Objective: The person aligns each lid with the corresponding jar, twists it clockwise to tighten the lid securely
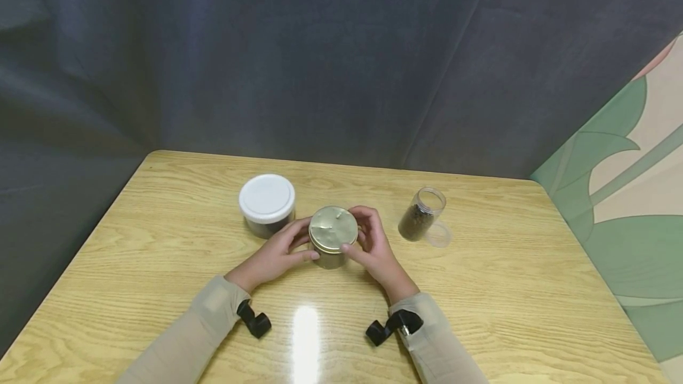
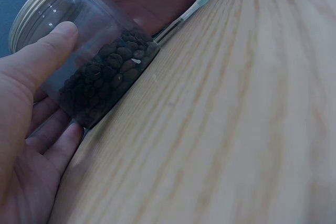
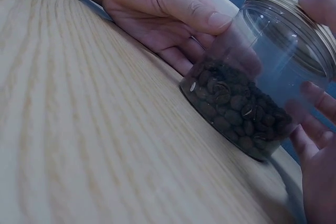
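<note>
A clear jar with a gold metal lid stands upright on the table between both hands. Dark coffee beans fill roughly its lower half. My left hand holds the jar from the left, its thumb against the clear wall and fingers round the far side. From the right, my right hand grips the same jar, with the thumb at the lid's rim and the other fingers along the wall. The lid sits on the jar.
Just behind my left hand stands a wider jar with a white lid and dark contents. Off to the right is a small open clear jar with dark bits inside, a clear round lid beside it. A dark curtain hangs behind the wooden table.
</note>
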`<state>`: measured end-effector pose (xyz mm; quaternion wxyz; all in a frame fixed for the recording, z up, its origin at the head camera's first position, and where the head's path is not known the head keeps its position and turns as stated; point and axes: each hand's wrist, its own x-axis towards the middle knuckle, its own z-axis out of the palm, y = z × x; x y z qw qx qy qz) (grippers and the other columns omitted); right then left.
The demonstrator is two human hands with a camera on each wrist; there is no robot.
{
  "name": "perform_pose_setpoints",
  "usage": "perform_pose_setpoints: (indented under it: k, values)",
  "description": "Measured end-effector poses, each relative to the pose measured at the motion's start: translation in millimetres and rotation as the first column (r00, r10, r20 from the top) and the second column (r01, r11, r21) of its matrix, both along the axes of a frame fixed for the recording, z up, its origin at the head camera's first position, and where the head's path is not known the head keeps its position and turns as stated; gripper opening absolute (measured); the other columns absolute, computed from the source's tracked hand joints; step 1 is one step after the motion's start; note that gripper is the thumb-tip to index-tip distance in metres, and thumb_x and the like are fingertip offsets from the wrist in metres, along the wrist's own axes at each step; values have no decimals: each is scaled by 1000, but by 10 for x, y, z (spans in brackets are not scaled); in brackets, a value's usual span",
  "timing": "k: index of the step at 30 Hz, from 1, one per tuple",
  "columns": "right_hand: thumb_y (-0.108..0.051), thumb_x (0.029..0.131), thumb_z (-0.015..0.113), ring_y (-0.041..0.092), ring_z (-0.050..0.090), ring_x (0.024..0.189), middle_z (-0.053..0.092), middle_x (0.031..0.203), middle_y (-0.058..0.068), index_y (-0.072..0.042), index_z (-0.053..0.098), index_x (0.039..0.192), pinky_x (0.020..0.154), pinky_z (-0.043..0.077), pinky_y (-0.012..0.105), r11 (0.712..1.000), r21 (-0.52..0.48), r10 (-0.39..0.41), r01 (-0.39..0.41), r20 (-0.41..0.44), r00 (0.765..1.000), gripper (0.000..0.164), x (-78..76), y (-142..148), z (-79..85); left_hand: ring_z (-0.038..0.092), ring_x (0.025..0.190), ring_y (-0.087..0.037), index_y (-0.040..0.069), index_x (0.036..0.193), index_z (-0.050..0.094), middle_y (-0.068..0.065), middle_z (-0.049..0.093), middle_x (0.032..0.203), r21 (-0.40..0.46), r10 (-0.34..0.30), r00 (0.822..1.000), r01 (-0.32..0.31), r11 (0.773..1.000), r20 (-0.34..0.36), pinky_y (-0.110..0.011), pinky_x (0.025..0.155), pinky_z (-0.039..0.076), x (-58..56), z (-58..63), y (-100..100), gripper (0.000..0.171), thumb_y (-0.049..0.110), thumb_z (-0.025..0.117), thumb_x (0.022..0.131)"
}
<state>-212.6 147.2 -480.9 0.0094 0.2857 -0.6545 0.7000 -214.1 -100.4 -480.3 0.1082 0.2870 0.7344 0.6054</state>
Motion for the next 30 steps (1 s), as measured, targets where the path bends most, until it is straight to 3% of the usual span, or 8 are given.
perform_pose_setpoints:
  k: [5, 9, 14, 20, 24, 30]
  values:
    - [-31, 86, 84, 17, 49, 126, 44, 139, 14, 5, 30, 141, 109, 44, 25, 1000, 5, -12, 12, 25, 1000, 85, 4, -10, 3, 44, 141, -31, 2, 154, 35, -17, 43, 152, 6, -4, 1000, 4, 1000, 7, -26, 115, 39, 0, 2, -1, 72, 8, 73, 94]
    - [-33, 87, 83, 17, 48, 127, 44, 141, 14, 4, 31, 143, 109, 43, 24, 1000, 11, -10, 10, 12, 1000, 85, 3, -7, -9, 44, 141, -30, 3, 154, 35, -17, 42, 153, 8, -5, 1000, 5, 1000, 11, -26, 115, 39, -3, -3, 0, 72, 7, 73, 94]
    - [-23, 99, 66, 18, 47, 126, 42, 140, 23, 5, 31, 148, 108, 43, 24, 1000, 14, -3, 3, -35, 999, 66, -5, 5, -21, 44, 141, -31, 4, 155, 35, -16, 41, 154, 5, -8, 1000, 7, 1000, 15, -25, 115, 39, -11, -15, 0, 72, 10, 73, 94]
    - [-6, 94, 51, 17, 48, 129, 43, 143, 28, 4, 35, 151, 109, 43, 25, 999, 51, -11, 15, -72, 997, 60, -26, 5, 2, 44, 141, -30, 4, 155, 35, -16, 41, 154, 11, -10, 1000, 10, 1000, 11, -25, 115, 38, -25, -19, 2, 72, 10, 74, 94]
    - [-7, 94, 53, 17, 50, 129, 47, 143, 24, 4, 39, 149, 108, 45, 27, 998, 65, -17, 22, -69, 997, 58, -24, 7, 16, 44, 141, -31, 3, 155, 35, -16, 41, 154, 6, -10, 1000, 10, 1000, 12, -25, 115, 39, -27, -11, 5, 72, 10, 74, 94]
    - [-12, 96, 65, 19, 51, 126, 49, 140, 17, 5, 37, 147, 110, 44, 27, 1000, 5, 11, -11, -29, 1000, 60, -11, 5, -8, 45, 140, -32, 2, 154, 35, -17, 40, 154, 2, -5, 1000, 5, 1000, 16, -25, 114, 39, -7, -7, 3, 72, 9, 74, 93]
